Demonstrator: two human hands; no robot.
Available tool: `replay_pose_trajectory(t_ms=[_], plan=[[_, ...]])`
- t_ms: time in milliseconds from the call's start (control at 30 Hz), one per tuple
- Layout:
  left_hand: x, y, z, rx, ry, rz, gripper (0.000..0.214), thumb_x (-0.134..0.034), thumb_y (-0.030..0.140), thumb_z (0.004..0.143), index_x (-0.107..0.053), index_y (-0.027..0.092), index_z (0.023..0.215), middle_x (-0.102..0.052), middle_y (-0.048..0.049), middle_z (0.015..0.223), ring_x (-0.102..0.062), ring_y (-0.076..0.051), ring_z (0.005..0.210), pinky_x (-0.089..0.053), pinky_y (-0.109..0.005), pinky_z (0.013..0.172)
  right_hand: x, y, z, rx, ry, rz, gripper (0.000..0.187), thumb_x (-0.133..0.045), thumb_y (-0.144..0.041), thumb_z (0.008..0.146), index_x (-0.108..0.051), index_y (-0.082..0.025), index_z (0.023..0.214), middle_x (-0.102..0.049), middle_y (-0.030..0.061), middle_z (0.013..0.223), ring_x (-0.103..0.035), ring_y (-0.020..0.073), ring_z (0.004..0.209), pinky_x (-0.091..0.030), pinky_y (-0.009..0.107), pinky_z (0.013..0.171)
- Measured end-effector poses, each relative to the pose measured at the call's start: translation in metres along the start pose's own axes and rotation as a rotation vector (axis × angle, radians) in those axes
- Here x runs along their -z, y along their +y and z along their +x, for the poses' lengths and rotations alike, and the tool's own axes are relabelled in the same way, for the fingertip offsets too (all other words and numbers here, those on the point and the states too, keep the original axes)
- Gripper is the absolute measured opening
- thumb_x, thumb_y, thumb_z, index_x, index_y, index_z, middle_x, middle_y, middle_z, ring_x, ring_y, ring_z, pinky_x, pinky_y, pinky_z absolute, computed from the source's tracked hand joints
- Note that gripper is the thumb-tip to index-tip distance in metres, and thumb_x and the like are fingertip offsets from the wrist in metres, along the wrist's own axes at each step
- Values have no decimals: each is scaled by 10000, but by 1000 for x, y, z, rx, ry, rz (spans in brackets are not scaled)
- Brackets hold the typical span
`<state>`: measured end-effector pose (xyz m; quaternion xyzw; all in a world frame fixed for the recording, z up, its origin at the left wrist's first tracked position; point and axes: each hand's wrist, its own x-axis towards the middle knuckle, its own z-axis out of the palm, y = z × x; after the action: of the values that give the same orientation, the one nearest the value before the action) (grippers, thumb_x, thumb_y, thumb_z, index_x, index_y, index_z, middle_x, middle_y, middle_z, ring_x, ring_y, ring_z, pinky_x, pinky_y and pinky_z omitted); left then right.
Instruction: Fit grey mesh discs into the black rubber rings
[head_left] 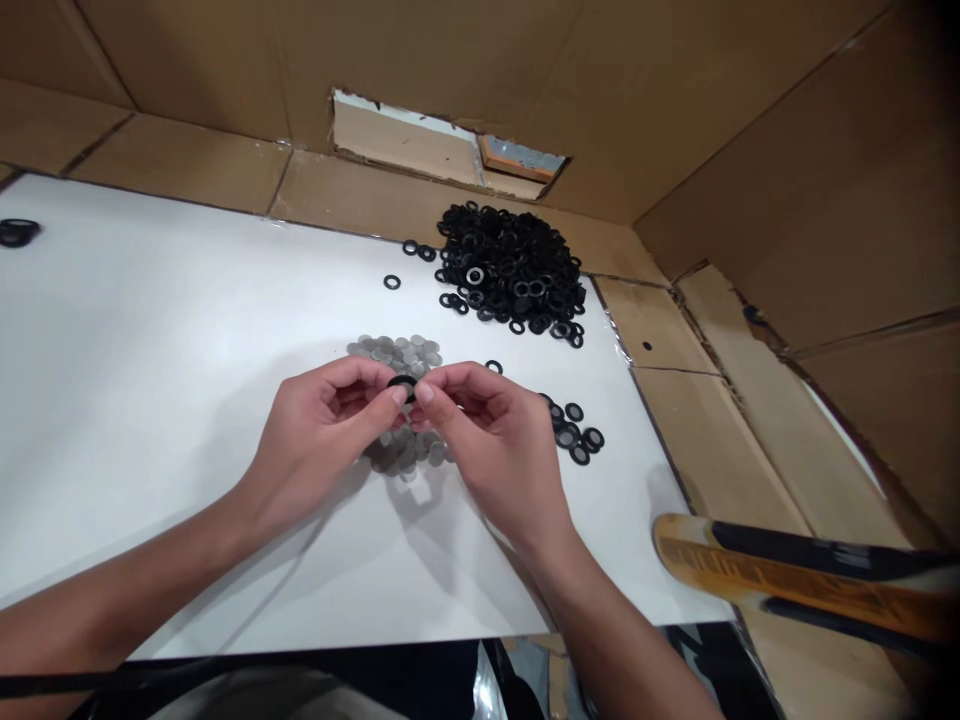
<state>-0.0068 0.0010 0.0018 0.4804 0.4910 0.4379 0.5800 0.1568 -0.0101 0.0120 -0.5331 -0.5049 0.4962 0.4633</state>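
My left hand (326,425) and my right hand (491,445) meet over the white board (172,400), fingertips pinched together on one black ring (402,383). Just below and behind the fingers lies a small heap of grey round discs (401,352). A big pile of black rings (510,270) sits at the far side of the board. A small cluster of black rings (576,435) lies right of my right hand.
Cardboard walls surround the board on the back and right. A few stray black rings (391,282) lie near the big pile, and some more (16,232) at the far left edge. A yellow and black object (787,575) lies at the right front.
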Motion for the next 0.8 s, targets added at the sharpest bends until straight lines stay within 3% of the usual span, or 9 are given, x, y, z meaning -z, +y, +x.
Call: replay_pose_trajectory(t_ms=[367, 800], plan=[[-1, -1, -1, -10, -8, -28, 97, -782, 209, 884, -752, 210, 792, -751, 51, 721, -698, -93, 673, -573, -167, 632, -1, 2, -4, 62, -27, -52, 154, -674, -279, 991, -661, -198, 861, -666, -49, 731, -625, 84, 664, -504, 187, 628], [3, 0, 0, 24, -22, 13, 106, -792, 280, 888, -751, 208, 823, -738, 28, 743, -698, -130, 705, -580, -214, 656, 2, 1, -3, 40, -79, -118, 172, -657, -313, 999, -638, -210, 862, -702, -10, 790, -665, 139, 724, -510, 246, 638]])
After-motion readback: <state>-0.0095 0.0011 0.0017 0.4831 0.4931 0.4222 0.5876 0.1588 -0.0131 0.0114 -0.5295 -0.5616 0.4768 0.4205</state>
